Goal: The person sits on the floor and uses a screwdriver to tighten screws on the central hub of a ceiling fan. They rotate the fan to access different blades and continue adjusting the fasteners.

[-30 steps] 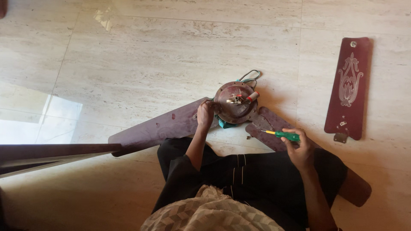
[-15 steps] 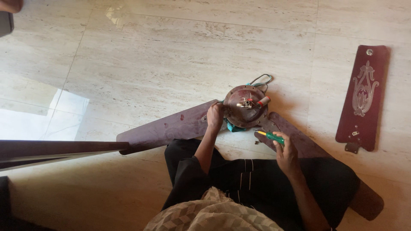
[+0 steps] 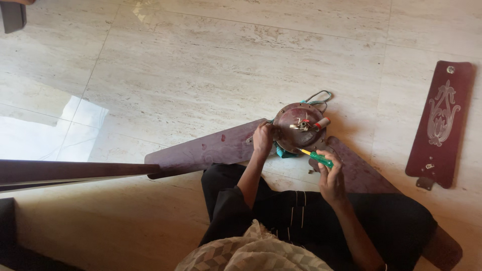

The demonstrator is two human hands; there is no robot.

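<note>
Seated person's left hand [image 3: 262, 139] grips the ceiling fan motor hub [image 3: 299, 127], right hand [image 3: 330, 173] clasps a green screwdriver [image 3: 316, 157] against its rim; one detached fan blade [image 3: 440, 123] lies apart, two blades remain attached.

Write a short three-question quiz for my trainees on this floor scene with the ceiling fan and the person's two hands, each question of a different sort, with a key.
1. True or false: the right hand holds a green-handled screwdriver whose tip points at the fan motor housing.
2. Multiple choice: the left hand grips
A. the detached fan blade lying by itself at the right
B. the left edge of the motor housing
C. the green wire loop
3. Fill in: the blade under the left forearm is ____ joined to the motor housing.

Key
1. True.
2. B.
3. Still; only the blade at the far right lies apart on the tiled floor.
</note>
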